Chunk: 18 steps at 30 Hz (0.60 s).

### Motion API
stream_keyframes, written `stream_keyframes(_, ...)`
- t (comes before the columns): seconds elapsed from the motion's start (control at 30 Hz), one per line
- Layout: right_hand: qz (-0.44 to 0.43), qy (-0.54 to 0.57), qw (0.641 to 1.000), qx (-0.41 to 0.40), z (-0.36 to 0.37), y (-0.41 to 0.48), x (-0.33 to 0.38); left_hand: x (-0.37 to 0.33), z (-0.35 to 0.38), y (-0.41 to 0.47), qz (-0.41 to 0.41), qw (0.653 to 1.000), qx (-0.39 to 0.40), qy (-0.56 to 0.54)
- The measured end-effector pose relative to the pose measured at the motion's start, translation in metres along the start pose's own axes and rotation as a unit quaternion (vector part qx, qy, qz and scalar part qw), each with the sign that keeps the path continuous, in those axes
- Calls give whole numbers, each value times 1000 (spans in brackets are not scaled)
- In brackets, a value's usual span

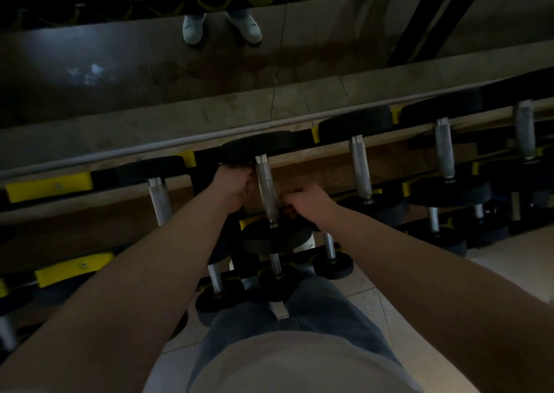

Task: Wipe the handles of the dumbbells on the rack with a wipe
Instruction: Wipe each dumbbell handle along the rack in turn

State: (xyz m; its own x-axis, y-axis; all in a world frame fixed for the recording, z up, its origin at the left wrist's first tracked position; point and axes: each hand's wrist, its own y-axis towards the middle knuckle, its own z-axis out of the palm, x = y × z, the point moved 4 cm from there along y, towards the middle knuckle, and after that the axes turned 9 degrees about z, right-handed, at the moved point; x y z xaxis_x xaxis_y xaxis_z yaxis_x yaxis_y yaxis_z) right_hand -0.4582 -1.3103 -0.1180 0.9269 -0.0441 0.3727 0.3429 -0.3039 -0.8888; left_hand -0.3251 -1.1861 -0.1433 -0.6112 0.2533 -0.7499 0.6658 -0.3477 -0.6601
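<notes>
A dumbbell with a knurled steel handle (266,189) and black round heads lies on the top shelf of the rack (48,184), straight ahead of me. My left hand (232,184) is at the handle's far end, and its fingers curl on the edge of the far head (257,147). My right hand (305,201) sits just right of the handle's near end with its fingers curled toward the steel. Dim light hides what those fingers hold, and no wipe shows. The near head (277,238) is below both hands.
More dumbbells lie on the same shelf: one left (159,196), two right (361,168) (445,150). Smaller ones rest on the lower shelves (275,265). A mirror (150,72) behind the rack reflects shoes. Pale floor tiles (374,287) are at my feet.
</notes>
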Motion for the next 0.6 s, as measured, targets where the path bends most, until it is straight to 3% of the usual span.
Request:
stream_keyframes(0.13, 8, 11, 1000, -5, 1, -2, -2, 10, -6, -19, 28, 987, 73, 143)
stream_keyframes(0.2, 9, 2, 1000, -15, 2, -3, -3, 17, -8, -32, 27, 940, 157, 301)
stream_keyframes(0.27, 9, -7, 1000, -16, 3, -4, -1, 23, -5, -42, 10, 902, 214, 375)
stream_keyframes(0.3, 7, -10, 1000, -12, 3, -5, 1, 24, -5, -41, -6, 917, 199, 346)
stream_keyframes(0.4, 9, -10, 1000, -4, 2, -8, 4, 19, -11, -21, -27, 989, 71, 125)
stream_keyframes(0.47, 10, -7, 1000, -3, 2, -8, 3, 7, -12, -13, -4, 998, 45, 42)
stream_keyframes(0.53, 8, -8, 1000, -3, 3, -8, 2, 6, -12, -17, -5, 998, 45, 32)
stream_keyframes(0.6, 6, -15, 1000, -9, 4, -8, 1, 15, -12, -28, -14, 992, 52, 114)
